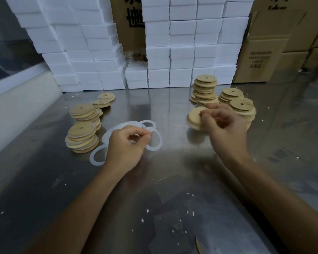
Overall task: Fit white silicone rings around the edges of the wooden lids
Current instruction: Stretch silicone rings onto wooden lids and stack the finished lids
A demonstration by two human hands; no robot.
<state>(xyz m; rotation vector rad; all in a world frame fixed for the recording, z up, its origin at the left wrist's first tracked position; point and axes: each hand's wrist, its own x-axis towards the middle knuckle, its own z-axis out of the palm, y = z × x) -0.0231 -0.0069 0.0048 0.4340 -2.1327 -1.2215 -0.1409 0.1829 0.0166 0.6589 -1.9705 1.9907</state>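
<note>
Blurred wooden lid (195, 117) in right grip (221, 121); left grip (128, 143) pinching half-hidden silicone ring (136, 135).

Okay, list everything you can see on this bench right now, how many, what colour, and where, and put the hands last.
Silicone rings: several, white, loose at table centre.
Wooden lids, left stacks: many, tan, left of the rings; some white-edged.
Wooden lids, right stacks: many, tan, right rear.
Foam boxes: many, white, stacked along the back.
Cardboard cartons: several, brown, rear right.
Metal table: one, grey, flecked with white crumbs.
Left hand: pinches one ring.
Right hand: holds one wooden lid.
</note>
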